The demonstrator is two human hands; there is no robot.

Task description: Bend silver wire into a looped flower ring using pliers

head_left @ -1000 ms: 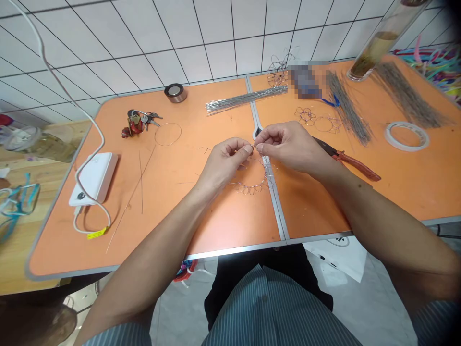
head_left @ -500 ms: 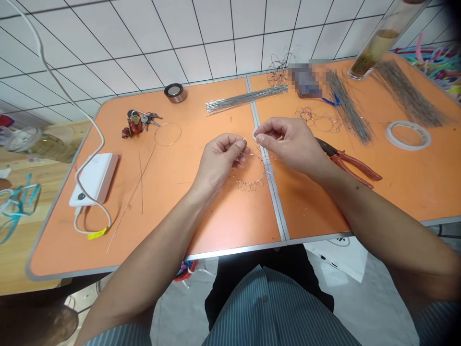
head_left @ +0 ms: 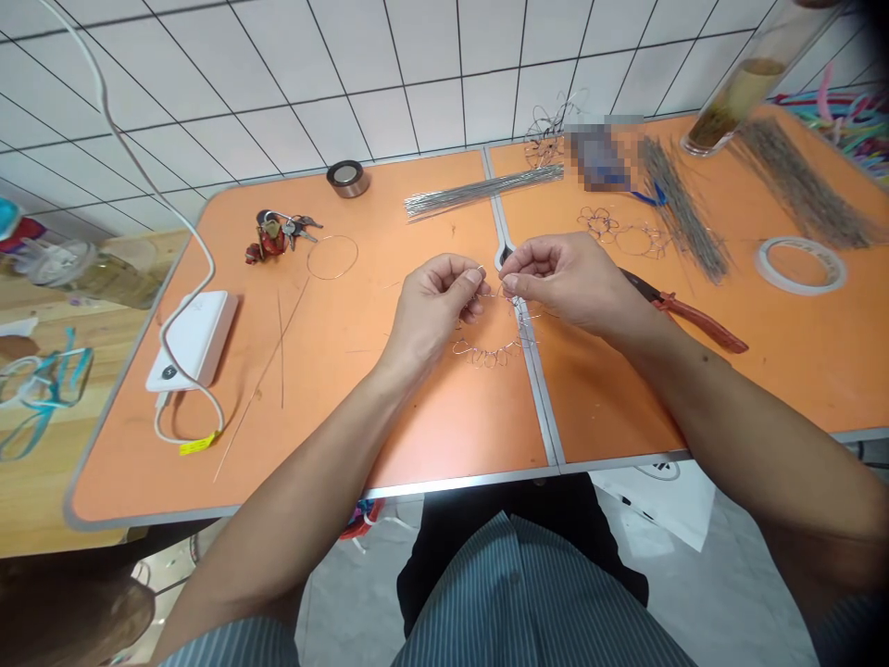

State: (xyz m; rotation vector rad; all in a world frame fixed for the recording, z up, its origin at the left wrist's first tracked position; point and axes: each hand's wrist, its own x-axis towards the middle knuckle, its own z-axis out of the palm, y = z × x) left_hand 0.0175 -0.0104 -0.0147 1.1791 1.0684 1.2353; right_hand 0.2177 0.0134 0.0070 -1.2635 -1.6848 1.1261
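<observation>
A thin wire ring (head_left: 489,353) edged with small bent loops hangs between my hands above the orange table (head_left: 444,417). My left hand (head_left: 444,296) is closed in a pinch on its upper left side, and a short wire end shows above the thumb. Close by on the right, my right hand (head_left: 559,278) pinches fine wire at the ring's upper right with thumb and forefinger. The exact spot of that grip is hidden by the fingertips. Red-handled pliers (head_left: 705,320) lie beyond my right forearm, which partly covers them.
Bundles of straight wire (head_left: 479,193) lie at the back. Keys (head_left: 292,229), a plain wire hoop (head_left: 331,257), dark tape (head_left: 348,179) and a white power bank (head_left: 193,341) with cable are on the left. White tape (head_left: 801,266) and a tall glass (head_left: 729,106) stand right.
My right hand has come slightly lower and closer to the wire ring, its fingertips now nearer my left hand. The whole view has shifted a little; my left hand keeps its pinch.
</observation>
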